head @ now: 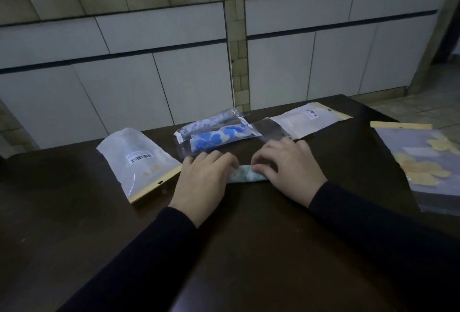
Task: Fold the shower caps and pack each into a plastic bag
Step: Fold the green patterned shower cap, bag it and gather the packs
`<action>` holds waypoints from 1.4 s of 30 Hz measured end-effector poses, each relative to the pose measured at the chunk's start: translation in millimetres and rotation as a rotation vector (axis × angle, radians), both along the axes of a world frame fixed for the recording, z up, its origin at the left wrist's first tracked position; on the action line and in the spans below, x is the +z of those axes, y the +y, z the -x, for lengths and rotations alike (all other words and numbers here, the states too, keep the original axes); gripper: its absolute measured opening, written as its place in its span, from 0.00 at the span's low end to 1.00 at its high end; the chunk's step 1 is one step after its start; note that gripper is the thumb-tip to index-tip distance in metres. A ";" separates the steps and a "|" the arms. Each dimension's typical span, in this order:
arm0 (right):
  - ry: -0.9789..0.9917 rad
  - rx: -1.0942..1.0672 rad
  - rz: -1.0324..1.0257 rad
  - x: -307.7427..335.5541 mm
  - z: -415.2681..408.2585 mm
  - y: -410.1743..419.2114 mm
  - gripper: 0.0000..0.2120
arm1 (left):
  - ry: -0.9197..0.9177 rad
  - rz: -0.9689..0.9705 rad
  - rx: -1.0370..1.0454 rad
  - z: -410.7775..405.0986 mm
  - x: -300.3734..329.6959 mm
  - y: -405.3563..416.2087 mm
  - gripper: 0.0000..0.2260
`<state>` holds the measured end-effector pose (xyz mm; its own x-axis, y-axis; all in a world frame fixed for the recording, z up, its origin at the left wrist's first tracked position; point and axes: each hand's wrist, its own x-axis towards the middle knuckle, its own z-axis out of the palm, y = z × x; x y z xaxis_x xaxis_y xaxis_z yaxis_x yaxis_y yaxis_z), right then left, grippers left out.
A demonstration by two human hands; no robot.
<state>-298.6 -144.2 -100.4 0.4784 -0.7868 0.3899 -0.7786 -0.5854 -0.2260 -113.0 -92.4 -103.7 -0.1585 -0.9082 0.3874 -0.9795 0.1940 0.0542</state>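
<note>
Two hands: both are down on the same folded cap, mid-desk, right in front of me.
Left hand (pixel 202 177): palm down over the left end of the folded shower cap (pixel 249 176), fingers curled onto it, so I'd say it's gripping that end.
Right hand (pixel 286 164): fingertips bent down and pinching the cap's right part along the top edge.
Cap: pale greenish print, folded into a narrow strip lying flat on the dark desk (pixel 249 237), only the middle bit shows between my hands.
Packed ones: blue flower cap in a clear bag (pixel 219 138) just behind my hands, and a blue-white patterned one (pixel 206 125) touching it further back.
Empty bags: white barcode pouch (pixel 139 159) on the left, another white pouch (pixel 306 120) back right.
Far right: clear bag with yellow pieces (pixel 428 162) at the desk edge, can't tell what they are.
</note>
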 end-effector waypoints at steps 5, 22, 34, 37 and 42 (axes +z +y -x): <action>0.100 0.094 -0.106 5.3 6.9 -2.7 0.13 | 0.090 -0.050 -0.011 -10.0 -7.3 2.4 0.19; 0.174 0.163 -0.053 3.2 10.9 3.2 0.14 | 0.062 0.056 -0.093 2.2 -8.0 3.9 0.12; 0.096 -0.487 -0.038 13.4 127.0 35.4 0.21 | 0.136 0.204 -0.125 73.5 -4.2 -2.3 0.11; 0.150 -0.698 -0.066 8.4 156.0 44.7 0.23 | 0.151 0.194 -0.146 93.2 -4.5 -9.0 0.11; 0.097 -0.743 -0.108 -2.4 164.9 45.0 0.16 | 0.158 0.179 -0.159 113.9 -5.9 -13.6 0.11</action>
<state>-463.5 -99.1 -102.8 -0.1647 -0.9471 0.2754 -0.9790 0.1230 -0.1625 -226.9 -106.0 -109.6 -0.2185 -0.7918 0.5704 -0.9181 0.3648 0.1547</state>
